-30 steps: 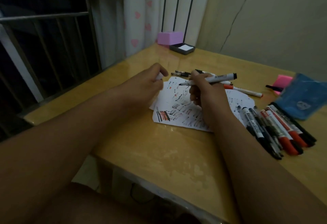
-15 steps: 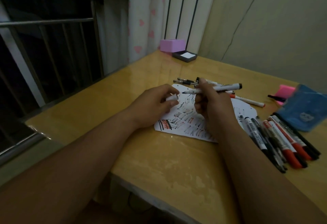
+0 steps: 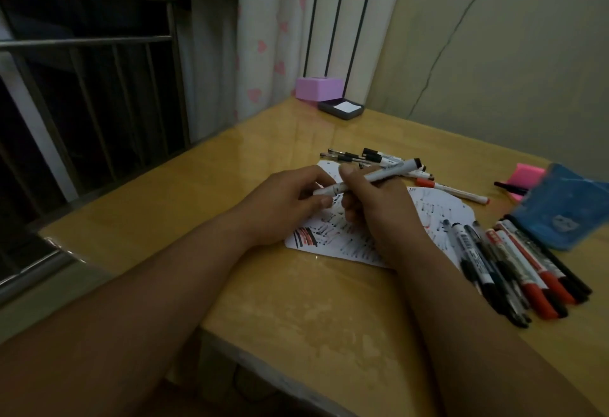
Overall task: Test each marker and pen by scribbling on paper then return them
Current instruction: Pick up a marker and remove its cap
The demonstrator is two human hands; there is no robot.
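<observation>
Two hands meet above the middle of the table (image 3: 296, 311), both on one white marker (image 3: 392, 171). The right hand (image 3: 379, 209) has its fingers curled round the barrel and holds it nearly level, clear of the sheet, with the dark tail end pointing away to the right. The left hand (image 3: 283, 202) pinches the marker's other end between thumb and forefinger. That end looks white and blunt, so I take it for the cap being pressed home, though the light is too dim to be sure. Bracing the barrel in one hand and pushing with the other is the sensible way to seat a cap, and it suggests this marker's trial is over and it is due to go back.

Under the hands lies the paper (image 3: 333, 245), thick with short black and red strokes and set where both wrists can work over it. Just to its right a row of markers (image 3: 514, 261) lies side by side, caps toward the front edge, the nearest ones overlapping the sheet. Beyond the paper sits a looser clutch of pens (image 3: 356, 156) with a red-capped pen (image 3: 451, 190) beside them. Which group is tested and which waits, I cannot tell.

Farther right a blue pouch (image 3: 566, 209) touches a pink pad (image 3: 527, 176); it is likely the pens' home. At the far corner a pink box (image 3: 318, 87) and a dark tray (image 3: 341, 108) sit well apart from the work.
</observation>
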